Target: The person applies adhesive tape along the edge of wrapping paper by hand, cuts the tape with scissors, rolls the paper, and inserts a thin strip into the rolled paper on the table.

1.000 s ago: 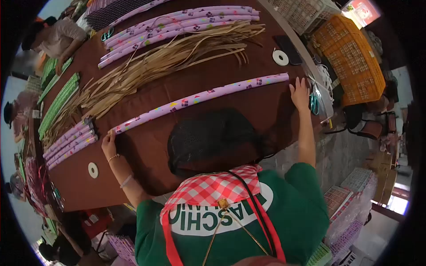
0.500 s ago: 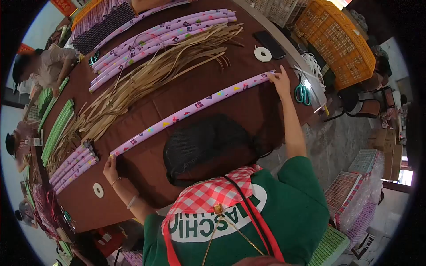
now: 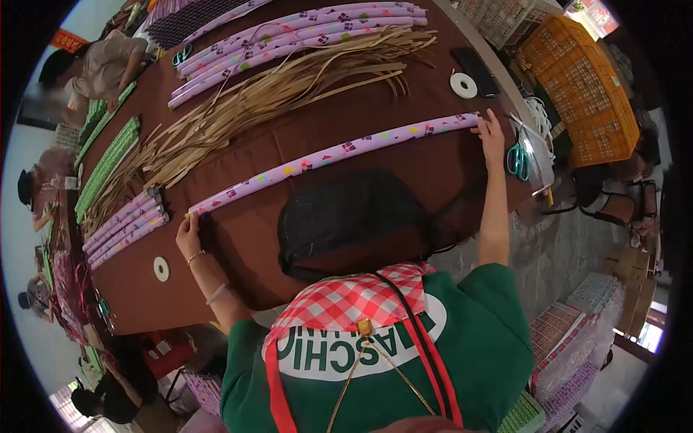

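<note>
"Grip first?"

"Left hand pinches the left end of the patterned lilac tube; the right hand touches its other end, fingers apart."

"So where does the tube lie?"

"Slantwise between the hands on the brown tabletop, right end towards the right edge, beyond the black mesh bundle."

"And around it?"

"Dry brown strips on the far side. Teal scissors by the right edge, a white tape roll beside a black phone towards the far right corner."

"The room?"

"Orange basket past the right edge, grey floor, a person in beige at the left."
</note>
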`<action>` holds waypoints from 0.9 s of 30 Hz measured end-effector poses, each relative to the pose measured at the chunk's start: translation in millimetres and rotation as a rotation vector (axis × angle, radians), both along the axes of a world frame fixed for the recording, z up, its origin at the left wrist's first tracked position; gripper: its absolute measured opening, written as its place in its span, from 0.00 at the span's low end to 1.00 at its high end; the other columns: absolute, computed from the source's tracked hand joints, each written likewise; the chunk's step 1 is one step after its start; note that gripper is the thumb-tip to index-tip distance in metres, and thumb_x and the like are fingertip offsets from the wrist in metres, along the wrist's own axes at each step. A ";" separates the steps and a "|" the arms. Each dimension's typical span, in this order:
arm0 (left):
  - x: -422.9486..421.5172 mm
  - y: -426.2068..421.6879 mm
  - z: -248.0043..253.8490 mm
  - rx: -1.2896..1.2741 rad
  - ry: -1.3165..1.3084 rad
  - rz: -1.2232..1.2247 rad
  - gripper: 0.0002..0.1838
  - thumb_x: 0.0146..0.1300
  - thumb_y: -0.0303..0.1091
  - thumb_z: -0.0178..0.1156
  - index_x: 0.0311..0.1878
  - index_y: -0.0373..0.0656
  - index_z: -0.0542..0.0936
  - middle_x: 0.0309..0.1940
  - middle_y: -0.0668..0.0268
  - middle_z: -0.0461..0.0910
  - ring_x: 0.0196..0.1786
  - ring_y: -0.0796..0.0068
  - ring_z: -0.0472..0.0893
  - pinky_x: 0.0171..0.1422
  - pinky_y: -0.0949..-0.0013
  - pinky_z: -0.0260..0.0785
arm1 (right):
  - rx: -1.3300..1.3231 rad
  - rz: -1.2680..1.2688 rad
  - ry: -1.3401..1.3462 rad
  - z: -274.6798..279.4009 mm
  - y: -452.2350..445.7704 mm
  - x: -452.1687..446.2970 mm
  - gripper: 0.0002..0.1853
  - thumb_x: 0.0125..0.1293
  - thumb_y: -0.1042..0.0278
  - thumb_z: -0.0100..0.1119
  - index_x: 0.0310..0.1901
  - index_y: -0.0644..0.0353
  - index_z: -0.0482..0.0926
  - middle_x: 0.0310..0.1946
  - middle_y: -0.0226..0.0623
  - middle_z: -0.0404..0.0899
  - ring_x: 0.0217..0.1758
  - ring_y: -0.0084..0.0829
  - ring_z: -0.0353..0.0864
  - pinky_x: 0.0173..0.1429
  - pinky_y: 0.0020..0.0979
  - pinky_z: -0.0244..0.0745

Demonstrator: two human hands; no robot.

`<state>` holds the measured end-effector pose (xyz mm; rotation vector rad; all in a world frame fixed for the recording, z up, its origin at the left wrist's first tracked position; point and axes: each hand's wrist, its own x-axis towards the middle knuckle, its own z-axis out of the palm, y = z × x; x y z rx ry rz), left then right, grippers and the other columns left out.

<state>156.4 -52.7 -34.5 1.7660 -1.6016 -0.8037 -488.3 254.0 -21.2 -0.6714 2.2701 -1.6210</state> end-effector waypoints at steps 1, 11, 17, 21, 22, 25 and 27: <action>-4.8 1.6 -1.5 -0.028 0.043 0.023 0.23 0.56 0.50 0.61 0.37 0.35 0.81 0.23 0.71 0.77 0.27 0.86 0.71 0.33 0.79 0.64 | -0.001 0.020 0.046 -0.9 0.4 1.2 0.27 0.65 0.59 0.51 0.63 0.60 0.60 0.42 0.34 0.77 0.38 0.22 0.77 0.44 0.22 0.67; -8.9 5.8 -19.1 -0.215 -0.092 0.010 0.18 0.64 0.43 0.52 0.39 0.36 0.78 0.28 0.62 0.80 0.32 0.72 0.78 0.38 0.70 0.67 | -0.057 0.064 0.114 -20.8 -1.6 -4.6 0.27 0.65 0.60 0.53 0.63 0.60 0.61 0.41 0.33 0.75 0.40 0.22 0.75 0.50 0.24 0.68; -19.0 18.5 -18.5 -0.334 0.051 0.013 0.16 0.64 0.40 0.53 0.42 0.35 0.78 0.35 0.63 0.80 0.39 0.76 0.77 0.44 0.73 0.67 | -0.024 0.065 0.122 -18.2 -1.4 -3.7 0.24 0.66 0.64 0.51 0.62 0.60 0.62 0.46 0.38 0.75 0.43 0.26 0.76 0.51 0.26 0.69; -23.1 20.0 -17.8 -0.421 -0.127 0.063 0.15 0.63 0.40 0.54 0.42 0.38 0.79 0.36 0.62 0.80 0.40 0.72 0.78 0.46 0.71 0.67 | -0.012 0.066 0.125 -22.6 0.7 -7.8 0.24 0.67 0.63 0.50 0.63 0.58 0.63 0.49 0.38 0.74 0.44 0.26 0.76 0.51 0.26 0.68; -18.8 16.5 -22.2 -0.405 -0.116 0.048 0.15 0.63 0.40 0.54 0.42 0.38 0.78 0.36 0.62 0.80 0.40 0.72 0.77 0.46 0.72 0.67 | 0.014 0.061 0.128 -20.0 0.5 -6.0 0.24 0.67 0.62 0.50 0.63 0.57 0.63 0.49 0.38 0.74 0.45 0.26 0.76 0.51 0.26 0.68; -16.9 21.3 -7.1 -0.337 -0.094 0.010 0.14 0.64 0.40 0.54 0.41 0.37 0.78 0.34 0.64 0.79 0.39 0.75 0.76 0.45 0.72 0.67 | -0.008 0.045 0.115 -18.7 -1.5 -3.7 0.25 0.66 0.60 0.51 0.63 0.57 0.63 0.50 0.39 0.73 0.44 0.27 0.76 0.52 0.27 0.68; -27.0 31.6 10.5 -0.182 0.043 0.045 0.14 0.64 0.39 0.53 0.41 0.36 0.78 0.33 0.65 0.78 0.37 0.76 0.75 0.44 0.73 0.66 | -0.002 0.040 0.108 -23.6 -2.0 -8.8 0.24 0.66 0.59 0.51 0.62 0.57 0.64 0.51 0.40 0.72 0.44 0.27 0.76 0.53 0.27 0.67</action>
